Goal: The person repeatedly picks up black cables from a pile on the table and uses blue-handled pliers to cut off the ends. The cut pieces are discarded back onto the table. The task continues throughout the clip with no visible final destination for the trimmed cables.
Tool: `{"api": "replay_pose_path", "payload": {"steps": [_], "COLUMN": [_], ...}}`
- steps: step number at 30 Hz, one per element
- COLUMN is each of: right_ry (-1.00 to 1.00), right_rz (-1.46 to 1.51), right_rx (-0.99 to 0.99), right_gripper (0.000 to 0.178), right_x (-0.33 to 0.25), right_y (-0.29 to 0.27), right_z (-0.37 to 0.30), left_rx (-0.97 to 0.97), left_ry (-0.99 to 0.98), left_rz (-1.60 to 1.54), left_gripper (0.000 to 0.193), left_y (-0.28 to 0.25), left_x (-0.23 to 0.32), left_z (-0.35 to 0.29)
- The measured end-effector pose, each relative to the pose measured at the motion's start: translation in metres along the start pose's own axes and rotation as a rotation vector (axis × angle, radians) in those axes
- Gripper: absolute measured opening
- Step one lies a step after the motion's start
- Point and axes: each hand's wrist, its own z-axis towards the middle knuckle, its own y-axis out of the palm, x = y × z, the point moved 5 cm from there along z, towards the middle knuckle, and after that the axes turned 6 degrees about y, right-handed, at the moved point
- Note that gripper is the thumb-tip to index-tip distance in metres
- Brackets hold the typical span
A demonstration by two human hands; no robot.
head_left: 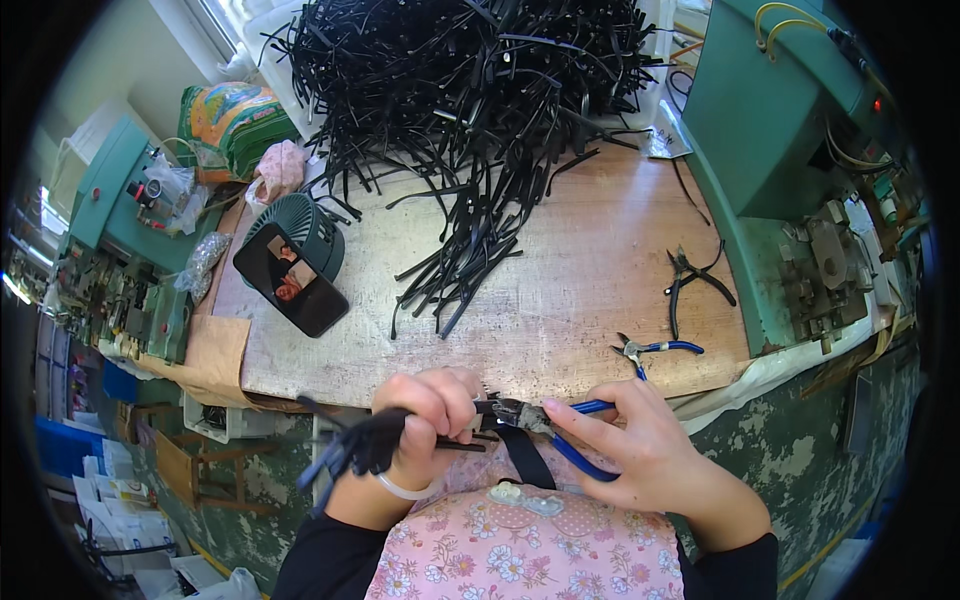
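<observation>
In my left hand (pixel 425 415), closed near the table's front edge, is a bundle of thin black strips (pixel 355 445) shaped like eyeglass temples. Their outer ends are blurred, and my fingers cover their middle. My right hand (pixel 640 445) grips a pair of pliers (pixel 585 462) with blue handles. The dark jaws meet the end of a strip at my left fingertips; whether they are closed on it I cannot tell. A large heap of similar black strips (pixel 470 90) fills the far side, with a loose trail of them (pixel 455 255) spreading toward me on the wooden table (pixel 580 290).
Blue-handled cutters (pixel 655 348) and black-handled cutters (pixel 690 285) lie on the table's right. A phone (pixel 290 280) leans on a green fan (pixel 320 235) at left. Green machines (pixel 770 130) flank both sides. A floral apron (pixel 520 550) covers my lap.
</observation>
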Motion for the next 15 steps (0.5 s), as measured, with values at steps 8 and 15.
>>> {"api": "replay_pose_path", "payload": {"steps": [8, 15], "right_ry": [0.041, -0.016], "right_rz": [0.078, -0.084], "right_rx": [0.031, 0.046], "right_gripper": [0.071, 0.072], "right_x": [-0.008, -0.003], "right_y": [0.008, 0.001], "right_z": [-0.003, -0.003], "left_rx": [0.036, 0.019], "left_ry": [0.255, -0.216], "left_rz": [0.158, -0.326], "left_gripper": [0.030, 0.033], "left_y": [0.007, -0.002], "left_x": [0.008, -0.008], "left_z": [-0.006, 0.009]}}
